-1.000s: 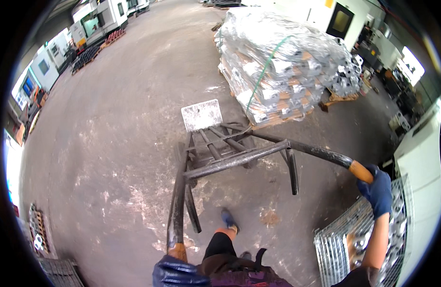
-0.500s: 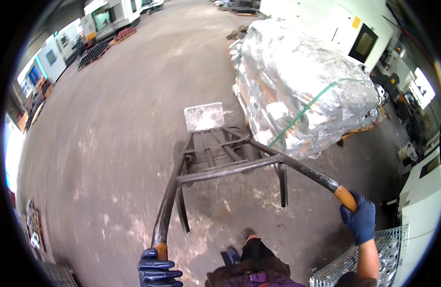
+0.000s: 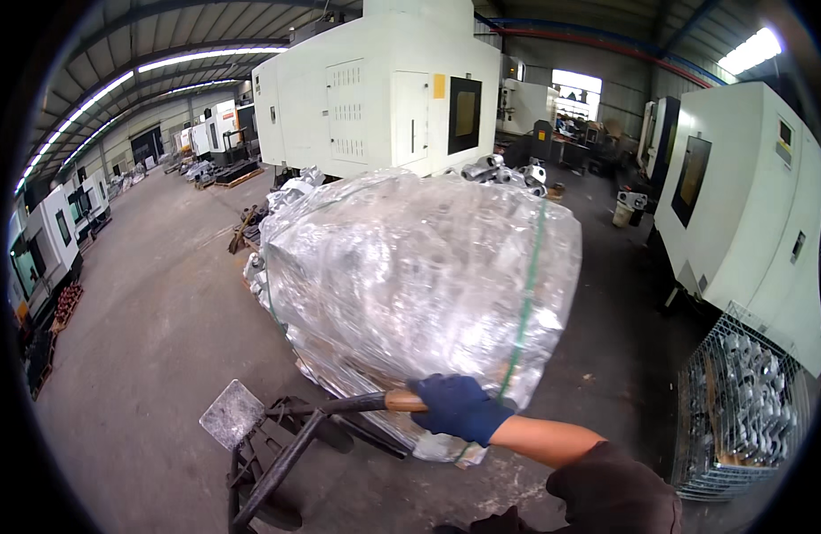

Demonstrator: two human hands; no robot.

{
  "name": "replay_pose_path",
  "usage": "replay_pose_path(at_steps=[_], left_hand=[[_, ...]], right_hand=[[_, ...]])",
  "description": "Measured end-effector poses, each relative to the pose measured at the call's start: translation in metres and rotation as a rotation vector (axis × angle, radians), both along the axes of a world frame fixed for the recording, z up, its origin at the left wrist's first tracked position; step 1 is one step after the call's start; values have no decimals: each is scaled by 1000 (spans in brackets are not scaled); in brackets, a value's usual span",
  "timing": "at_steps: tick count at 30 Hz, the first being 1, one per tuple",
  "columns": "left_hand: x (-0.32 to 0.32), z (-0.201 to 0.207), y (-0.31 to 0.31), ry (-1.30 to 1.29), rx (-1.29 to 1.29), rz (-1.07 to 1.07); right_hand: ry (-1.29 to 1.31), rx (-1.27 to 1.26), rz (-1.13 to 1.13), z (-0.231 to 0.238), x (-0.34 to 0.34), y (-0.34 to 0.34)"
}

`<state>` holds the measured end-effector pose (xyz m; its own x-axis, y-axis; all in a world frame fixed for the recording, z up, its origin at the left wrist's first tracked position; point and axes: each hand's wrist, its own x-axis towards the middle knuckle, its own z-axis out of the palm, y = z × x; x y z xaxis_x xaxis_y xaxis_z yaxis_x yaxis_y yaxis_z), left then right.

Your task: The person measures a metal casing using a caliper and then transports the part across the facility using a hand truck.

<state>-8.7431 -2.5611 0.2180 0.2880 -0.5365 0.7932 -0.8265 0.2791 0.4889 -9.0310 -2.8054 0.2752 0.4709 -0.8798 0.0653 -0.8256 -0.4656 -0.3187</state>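
A black metal hand truck (image 3: 281, 458) tilts across the lower left, its pale, worn toe plate (image 3: 233, 415) pointing away from me. My right hand (image 3: 458, 408), in a dark blue glove, is wrapped round the truck's wooden grip (image 3: 405, 400). Close beyond that hand stands a large load wrapped in clear film (image 3: 410, 267), tied with green straps (image 3: 528, 303). The truck's left handle runs out of the picture at the lower edge. My left hand is out of view.
White machine cabinets (image 3: 366, 107) rise behind the wrapped load, and another white machine (image 3: 740, 205) stands at right. A wire cage (image 3: 740, 409) full of metal castings sits at the lower right. Machines and pallets line the far left, beside the grey floor (image 3: 152, 311).
The view has swung up and to the right. The hand truck now appears lower and further left, and the wrapped load fills the middle. My left hand has left the picture; my right keeps its grip.
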Motion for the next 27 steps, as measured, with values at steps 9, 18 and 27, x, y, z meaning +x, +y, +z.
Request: replay_pose_path(at_steps=[9,18,27], left_hand=[[247,-33,-114,28,-119,166],[492,-9,-240,270,-185,353],[673,-40,-386,231,-332,898]], right_hand=[[-102,-195,20,-25,244,-207],[-778,-140,222,-63,489,-380],[-953,-116,256,-116,715,-525]])
